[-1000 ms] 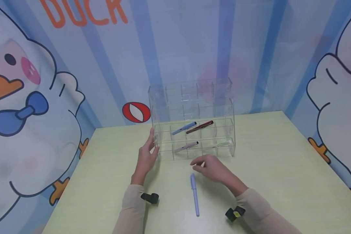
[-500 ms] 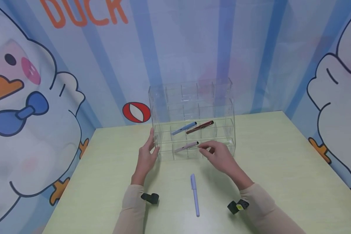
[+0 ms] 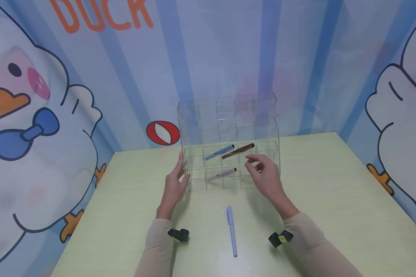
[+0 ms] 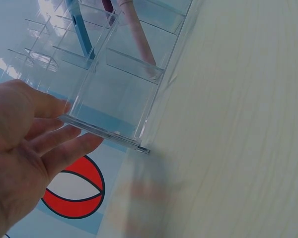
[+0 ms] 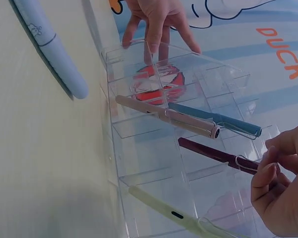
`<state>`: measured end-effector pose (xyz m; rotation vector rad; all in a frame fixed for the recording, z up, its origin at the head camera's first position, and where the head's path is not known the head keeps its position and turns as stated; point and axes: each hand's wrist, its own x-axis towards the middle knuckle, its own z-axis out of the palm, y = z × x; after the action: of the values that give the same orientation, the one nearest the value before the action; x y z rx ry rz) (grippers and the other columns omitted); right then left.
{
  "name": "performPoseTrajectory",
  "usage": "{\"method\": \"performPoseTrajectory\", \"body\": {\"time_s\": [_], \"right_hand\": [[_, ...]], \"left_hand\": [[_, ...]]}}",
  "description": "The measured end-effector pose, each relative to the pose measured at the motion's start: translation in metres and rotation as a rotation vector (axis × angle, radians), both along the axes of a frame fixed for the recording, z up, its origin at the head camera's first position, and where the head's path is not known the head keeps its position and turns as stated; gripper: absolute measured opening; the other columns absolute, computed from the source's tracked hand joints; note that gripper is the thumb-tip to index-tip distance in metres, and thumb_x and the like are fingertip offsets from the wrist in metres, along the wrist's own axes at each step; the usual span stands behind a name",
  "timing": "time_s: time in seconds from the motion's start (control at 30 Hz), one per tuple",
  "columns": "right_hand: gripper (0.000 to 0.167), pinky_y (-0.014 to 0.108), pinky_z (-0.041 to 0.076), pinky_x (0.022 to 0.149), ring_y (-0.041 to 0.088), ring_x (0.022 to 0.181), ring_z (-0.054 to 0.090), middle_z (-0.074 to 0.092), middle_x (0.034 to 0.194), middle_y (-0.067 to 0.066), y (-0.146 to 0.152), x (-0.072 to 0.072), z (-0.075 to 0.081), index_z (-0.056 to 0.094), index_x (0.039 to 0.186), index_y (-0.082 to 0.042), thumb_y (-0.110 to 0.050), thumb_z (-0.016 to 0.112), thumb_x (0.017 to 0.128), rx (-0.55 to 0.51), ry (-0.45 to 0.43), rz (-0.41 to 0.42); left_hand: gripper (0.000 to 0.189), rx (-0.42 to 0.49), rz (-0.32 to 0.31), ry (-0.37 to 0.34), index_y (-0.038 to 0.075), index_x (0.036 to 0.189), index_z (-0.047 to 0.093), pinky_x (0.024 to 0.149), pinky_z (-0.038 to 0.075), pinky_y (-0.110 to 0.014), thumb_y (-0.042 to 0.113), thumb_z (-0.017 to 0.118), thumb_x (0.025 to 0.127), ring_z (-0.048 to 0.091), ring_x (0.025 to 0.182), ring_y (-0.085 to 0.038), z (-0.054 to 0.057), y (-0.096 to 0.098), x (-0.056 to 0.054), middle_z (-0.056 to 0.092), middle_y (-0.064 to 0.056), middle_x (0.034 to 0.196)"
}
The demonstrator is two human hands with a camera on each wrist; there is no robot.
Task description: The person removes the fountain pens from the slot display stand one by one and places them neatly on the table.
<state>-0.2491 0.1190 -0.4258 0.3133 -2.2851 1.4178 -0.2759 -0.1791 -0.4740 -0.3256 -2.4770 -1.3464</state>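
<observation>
A clear tiered pen rack [image 3: 197, 185] stands on the table, its side panel held by my left hand [image 3: 173, 188] between thumb and fingers. Above the lower right compartments, my right hand [image 3: 266, 177] has bent fingers, with thumb and forefinger tips close together and nothing visible between them. Just beyond those tips lies a dark red pen [image 3: 237, 151], beside a blue pen [image 3: 219, 152] on the same tier. The lowest tier bears a pale pink pen [image 3: 222, 174] and a pale green pen [image 5: 164, 204], which my right hand hides in the head view.
A lavender capped pen [image 3: 232, 231] lies on the pale table [image 3: 124, 215] in front of the rack, between my forearms. Directly behind the rack rises a blue striped backdrop [image 3: 215, 57] printed with ducks.
From above the lavender pen, my right hand has moved forward and to the right, up over the rack's lower tiers. My left hand and the pens stay where they were.
</observation>
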Motion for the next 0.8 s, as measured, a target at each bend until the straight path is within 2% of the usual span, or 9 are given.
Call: {"method": "performPoseTrajectory", "body": {"time_s": [0.23,0.37,0.57,0.73,0.8], "right_hand": [[0.027,0.018,0.044,0.052,0.02,0.073,0.059,0.065,0.106,0.015,0.002,-0.007,0.007,0.068,0.121,-0.001,-0.006,0.068,0.094,-0.063,0.007,-0.047],[0.032,0.017,0.045,0.053,0.019,0.076,0.058,0.057,0.115,0.017,0.0,-0.011,0.009,0.066,0.125,-0.002,-0.005,0.069,0.093,-0.089,0.01,-0.072],[0.04,0.017,0.043,0.056,0.02,0.078,0.06,0.049,0.126,0.017,-0.002,-0.016,0.01,0.062,0.131,-0.002,-0.004,0.07,0.091,-0.103,0.014,-0.11],[0.047,0.019,0.045,0.057,0.025,0.083,0.063,0.046,0.134,0.019,-0.003,-0.02,0.012,0.058,0.138,-0.003,-0.005,0.069,0.092,-0.077,0.0,-0.092],[0.048,0.019,0.046,0.057,0.026,0.084,0.064,0.046,0.135,0.02,-0.003,-0.021,0.012,0.057,0.139,-0.003,-0.005,0.068,0.093,-0.072,-0.008,-0.079]], "left_hand": [[0.09,0.004,-0.001,-0.001,0.034,0.161,0.015,0.104,0.045,-0.045,-0.004,0.062,0.095,0.055,0.129,-0.033,0.001,0.001,0.0,0.035,-0.005,0.158],[0.09,-0.001,0.003,0.002,0.031,0.161,0.016,0.103,0.046,-0.046,-0.006,0.063,0.094,0.055,0.128,-0.034,0.0,0.001,0.0,0.038,-0.009,0.157],[0.088,-0.002,0.006,-0.001,0.03,0.162,0.016,0.104,0.046,-0.045,-0.005,0.062,0.095,0.055,0.128,-0.033,0.0,0.001,0.0,0.037,-0.008,0.157],[0.087,-0.003,0.007,0.008,0.025,0.162,0.017,0.103,0.047,-0.047,-0.006,0.062,0.094,0.055,0.127,-0.034,0.0,0.002,0.001,0.041,-0.013,0.155],[0.087,0.003,0.007,0.012,0.027,0.162,0.018,0.102,0.047,-0.048,-0.007,0.062,0.094,0.056,0.127,-0.034,-0.001,0.003,0.0,0.042,-0.013,0.154]]}}
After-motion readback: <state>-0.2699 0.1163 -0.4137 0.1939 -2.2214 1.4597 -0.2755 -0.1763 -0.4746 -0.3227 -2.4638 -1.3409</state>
